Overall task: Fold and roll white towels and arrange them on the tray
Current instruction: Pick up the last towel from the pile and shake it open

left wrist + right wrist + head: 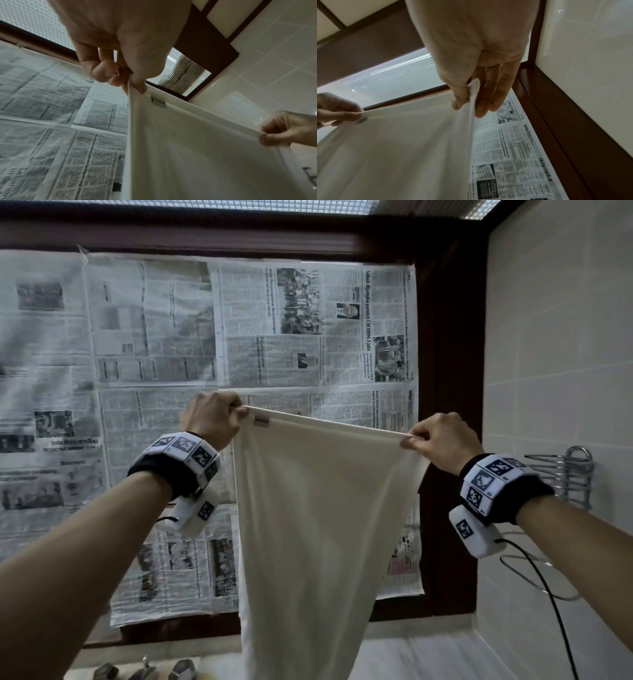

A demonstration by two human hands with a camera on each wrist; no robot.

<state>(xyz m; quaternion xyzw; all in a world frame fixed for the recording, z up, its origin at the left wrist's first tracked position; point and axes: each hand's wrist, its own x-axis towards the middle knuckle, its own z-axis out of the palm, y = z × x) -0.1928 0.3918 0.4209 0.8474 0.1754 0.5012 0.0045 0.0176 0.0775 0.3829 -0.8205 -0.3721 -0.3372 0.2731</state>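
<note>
Head view: white towel (318,508) hangs unfolded (small corner tag).

Newspaper sheets (239,344) taped over window, dark wood frame (448,405) around it. Mesh grille (205,205) above frame. Pale tiled wall (555,337) on right, with chrome wire rack (568,474) mounted on it. Metal taps (144,671) at bottom edge, blurred.

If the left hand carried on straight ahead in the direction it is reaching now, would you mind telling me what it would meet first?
Most likely the newspaper covering the window. The left hand pinches a top corner of the towel and reaches forward toward those sheets, with nothing visible between. The gap is hard to judge.
</note>
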